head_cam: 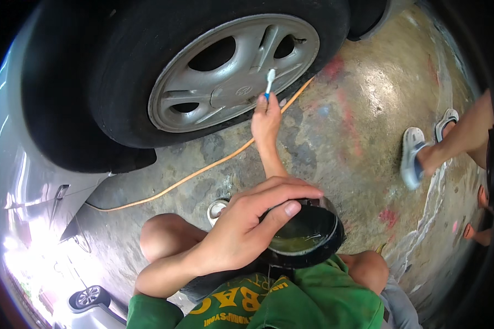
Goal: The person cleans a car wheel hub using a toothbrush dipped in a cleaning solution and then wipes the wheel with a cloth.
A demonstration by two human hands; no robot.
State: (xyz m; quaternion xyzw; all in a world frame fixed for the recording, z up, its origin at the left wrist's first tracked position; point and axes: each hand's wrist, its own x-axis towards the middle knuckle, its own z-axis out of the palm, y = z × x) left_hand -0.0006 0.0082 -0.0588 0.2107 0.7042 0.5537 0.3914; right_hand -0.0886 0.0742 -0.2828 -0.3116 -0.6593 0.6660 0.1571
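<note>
My left hand [243, 222] holds a black bowl [313, 257] above my lap, its fingers and thumb across the near rim. Yellowish liquid [298, 243] with a little foam lies inside. My right hand [267, 117] reaches forward, gripping a toothbrush [270, 82] by its blue handle, with the pale bristle head pointing up. That head is in front of the lower right of a silver wheel rim [234, 80]; whether it touches the metal I cannot tell. Around the rim is a black tyre [119, 103]. The bowl and left hand hide part of my right forearm.
An orange hose or cable [189, 177] curves over the stained concrete floor [333, 135] below the tyre. At right stands a person's leg in white clogs [412, 156], with orange footwear [469, 231] farther out. Silver car bodywork [29, 189] is at left; another car's wheel [87, 297] shows lower left.
</note>
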